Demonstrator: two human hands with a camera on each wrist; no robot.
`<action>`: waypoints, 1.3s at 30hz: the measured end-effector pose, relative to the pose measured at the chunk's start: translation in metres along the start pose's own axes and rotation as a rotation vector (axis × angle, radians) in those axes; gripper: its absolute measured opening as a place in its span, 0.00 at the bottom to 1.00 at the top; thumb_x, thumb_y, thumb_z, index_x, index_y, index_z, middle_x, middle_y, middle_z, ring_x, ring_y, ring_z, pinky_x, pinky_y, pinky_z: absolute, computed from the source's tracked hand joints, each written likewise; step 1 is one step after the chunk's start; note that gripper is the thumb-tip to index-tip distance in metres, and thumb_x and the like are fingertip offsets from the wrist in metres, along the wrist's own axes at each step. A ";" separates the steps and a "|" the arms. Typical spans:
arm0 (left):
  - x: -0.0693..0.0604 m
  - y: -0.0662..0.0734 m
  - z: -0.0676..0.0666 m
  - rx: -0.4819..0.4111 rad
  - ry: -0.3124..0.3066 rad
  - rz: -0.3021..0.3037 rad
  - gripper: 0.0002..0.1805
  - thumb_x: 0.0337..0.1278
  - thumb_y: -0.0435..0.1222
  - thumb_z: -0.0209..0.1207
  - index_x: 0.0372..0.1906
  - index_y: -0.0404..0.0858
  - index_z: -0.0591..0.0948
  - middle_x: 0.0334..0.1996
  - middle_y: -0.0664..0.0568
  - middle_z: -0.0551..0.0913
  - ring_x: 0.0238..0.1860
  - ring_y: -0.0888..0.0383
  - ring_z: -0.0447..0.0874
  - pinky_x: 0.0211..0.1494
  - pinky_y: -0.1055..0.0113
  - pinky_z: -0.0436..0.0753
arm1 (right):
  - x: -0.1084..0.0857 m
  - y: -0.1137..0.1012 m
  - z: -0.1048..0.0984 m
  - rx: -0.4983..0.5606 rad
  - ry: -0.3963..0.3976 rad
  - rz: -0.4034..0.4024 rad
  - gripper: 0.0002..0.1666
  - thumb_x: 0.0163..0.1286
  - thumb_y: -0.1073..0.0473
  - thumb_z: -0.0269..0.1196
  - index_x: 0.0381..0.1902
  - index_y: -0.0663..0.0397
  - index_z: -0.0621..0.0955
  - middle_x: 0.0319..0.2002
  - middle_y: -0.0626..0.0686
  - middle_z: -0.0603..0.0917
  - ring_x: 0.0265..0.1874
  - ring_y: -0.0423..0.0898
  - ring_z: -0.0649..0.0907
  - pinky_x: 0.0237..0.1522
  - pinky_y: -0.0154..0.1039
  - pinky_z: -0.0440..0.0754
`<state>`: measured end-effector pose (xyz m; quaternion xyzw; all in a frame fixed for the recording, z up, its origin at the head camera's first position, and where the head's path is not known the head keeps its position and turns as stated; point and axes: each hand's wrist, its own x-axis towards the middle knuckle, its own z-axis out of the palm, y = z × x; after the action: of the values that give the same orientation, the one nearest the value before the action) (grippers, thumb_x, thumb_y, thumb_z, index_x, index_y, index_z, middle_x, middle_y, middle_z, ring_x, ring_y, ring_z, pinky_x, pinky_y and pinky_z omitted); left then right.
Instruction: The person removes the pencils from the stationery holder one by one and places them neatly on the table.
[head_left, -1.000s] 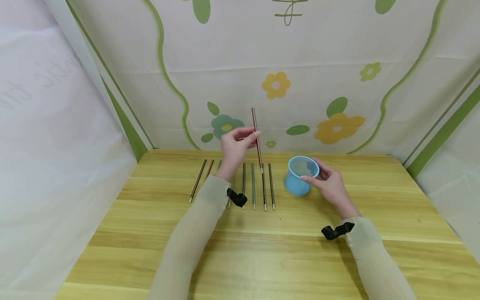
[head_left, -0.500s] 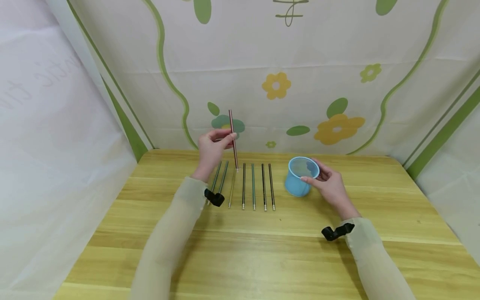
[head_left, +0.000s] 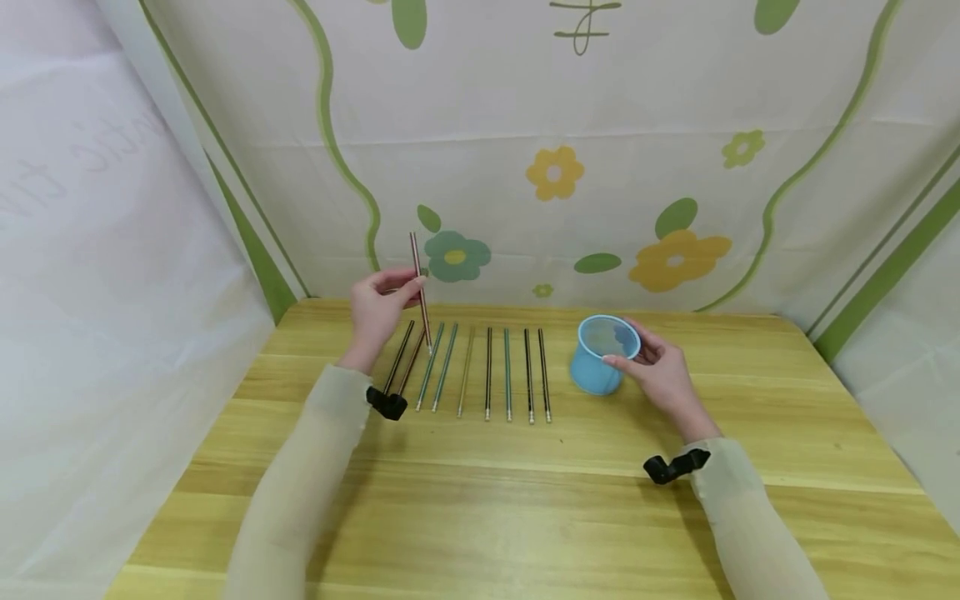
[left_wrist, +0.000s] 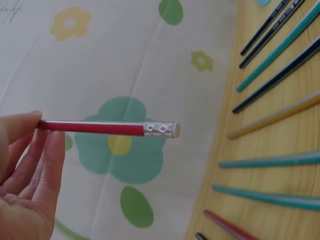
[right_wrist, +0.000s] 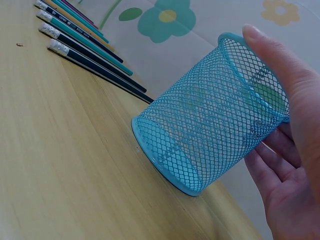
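Between thumb and fingers my left hand [head_left: 378, 312] pinches a red striped pencil [head_left: 421, 287], nearly upright with its eraser end down, above the left part of a row of pencils. In the left wrist view that pencil's metal ferrule and pale eraser [left_wrist: 176, 130] point away from the fingertips. My right hand [head_left: 660, 379] grips the light blue mesh pencil holder [head_left: 595, 375], which stands upright on the table. Up close in the right wrist view, the thumb lies at the rim of the mesh holder [right_wrist: 200, 120] and the fingers are behind it. No pencils show inside.
Several pencils lie side by side on the wooden table [head_left: 480, 508], erasers toward me: black, red, teal and a yellow pencil [head_left: 466, 375] among them. The rightmost black pencil [head_left: 544, 375] lies left of the holder. A flowered cloth [head_left: 480, 167] hangs behind the table.
My left hand has carried the red pencil leftward, from over the row's right part to over its left part. The right hand and the holder have stayed in place.
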<state>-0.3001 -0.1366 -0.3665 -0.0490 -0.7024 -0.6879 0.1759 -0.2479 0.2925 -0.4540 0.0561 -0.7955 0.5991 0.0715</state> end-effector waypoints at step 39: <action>-0.005 -0.038 -0.077 0.177 0.108 -0.248 0.18 0.62 0.36 0.71 0.53 0.32 0.86 0.47 0.42 0.86 0.44 0.48 0.88 0.46 0.68 0.87 | -0.002 0.001 -0.001 0.004 -0.001 -0.007 0.46 0.65 0.51 0.75 0.76 0.52 0.68 0.70 0.62 0.71 0.66 0.58 0.74 0.55 0.25 0.77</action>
<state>-0.2936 -0.2131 -0.4052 0.0912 -0.7506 -0.6413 0.1307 -0.2464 0.2933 -0.4550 0.0594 -0.7941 0.6004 0.0730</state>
